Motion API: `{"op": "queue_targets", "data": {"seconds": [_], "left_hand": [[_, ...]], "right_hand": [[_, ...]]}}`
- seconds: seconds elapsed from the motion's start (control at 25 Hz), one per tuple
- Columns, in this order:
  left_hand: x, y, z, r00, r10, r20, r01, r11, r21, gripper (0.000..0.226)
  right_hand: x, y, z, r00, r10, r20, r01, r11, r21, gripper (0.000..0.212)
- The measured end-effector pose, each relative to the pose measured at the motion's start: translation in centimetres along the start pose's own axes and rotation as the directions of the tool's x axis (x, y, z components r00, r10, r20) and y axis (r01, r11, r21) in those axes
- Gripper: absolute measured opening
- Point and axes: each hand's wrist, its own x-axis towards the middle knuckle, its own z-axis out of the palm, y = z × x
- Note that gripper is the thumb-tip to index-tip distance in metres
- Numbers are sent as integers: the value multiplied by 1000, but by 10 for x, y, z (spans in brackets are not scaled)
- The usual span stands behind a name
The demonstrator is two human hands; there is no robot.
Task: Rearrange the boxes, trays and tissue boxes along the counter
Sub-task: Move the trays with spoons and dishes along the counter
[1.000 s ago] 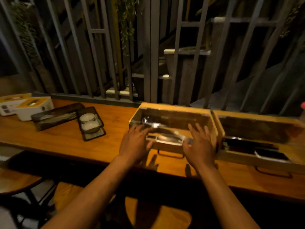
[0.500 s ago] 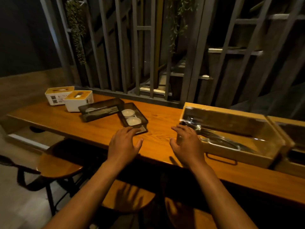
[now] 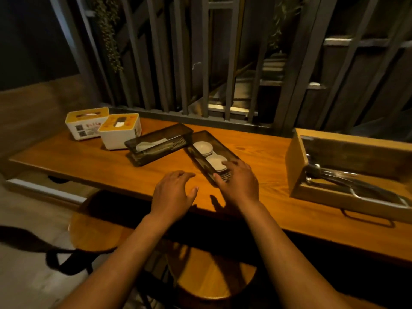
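A dark tray (image 3: 225, 146) holding two white bowls (image 3: 202, 147) lies at an angle on the wooden counter (image 3: 263, 148). My right hand (image 3: 239, 182) spans the tray's near end, thumb on its left rim and fingers over the nearer bowl. Just left of it, my left hand (image 3: 174, 194) hovers above the bare counter with fingers apart, holding nothing. A second dark tray (image 3: 185, 130) with cutlery lies further left, touching the first. Two white tissue boxes with yellow tops (image 3: 87, 124) (image 3: 120, 131) stand at the far left. An open wooden box (image 3: 294, 162) with metal tongs sits at the right.
Grey vertical railings (image 3: 207, 63) run along the counter's far edge. Two round wooden stools (image 3: 93, 230) (image 3: 211, 277) stand under the near edge. A brown wall closes off the counter's left end.
Both hands left the wooden box and moved left along the counter. My right hand has now landed on the near end of the bowl tray; my left hand stays beside it.
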Motion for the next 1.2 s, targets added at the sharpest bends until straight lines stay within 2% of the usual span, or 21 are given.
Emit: {"op": "queue_targets", "data": {"seconds": [0.16, 0.32, 0.48, 0.56, 0.64, 0.76, 0.84, 1.04, 1.2], "left_hand": [[16, -10, 0, 999, 11, 37, -13, 998, 56, 44], [53, -10, 20, 995, 45, 83, -51, 996, 68, 50], [103, 3, 49, 986, 94, 137, -108, 990, 96, 67], [122, 5, 62, 979, 105, 176, -131, 981, 145, 68], [127, 14, 73, 968, 128, 214, -160, 977, 138, 66], [111, 33, 90, 980, 114, 166, -128, 989, 78, 64], [100, 43, 92, 991, 87, 105, -93, 994, 55, 63], [121, 48, 86, 959, 250, 132, -254, 967, 17, 53], [112, 50, 83, 956, 259, 134, -264, 964, 22, 55]], "right_hand": [[37, -22, 35, 994, -74, 79, 80, 993, -86, 57], [37, 0, 43, 994, -96, 58, 106, 975, -195, 45], [28, 54, 11, 1000, -18, 18, 22, 976, -215, 45], [23, 77, -8, 999, 39, 9, -36, 974, -225, 48], [24, 92, -25, 997, 72, 4, -67, 949, -309, 51], [40, 98, -35, 996, 86, 6, -74, 884, -461, 47], [47, 96, -30, 994, 111, -6, -99, 861, -499, 44], [51, 102, -11, 986, 165, -24, -153, 833, -531, 59], [49, 107, -5, 985, 170, -17, -157, 856, -492, 70]]}}
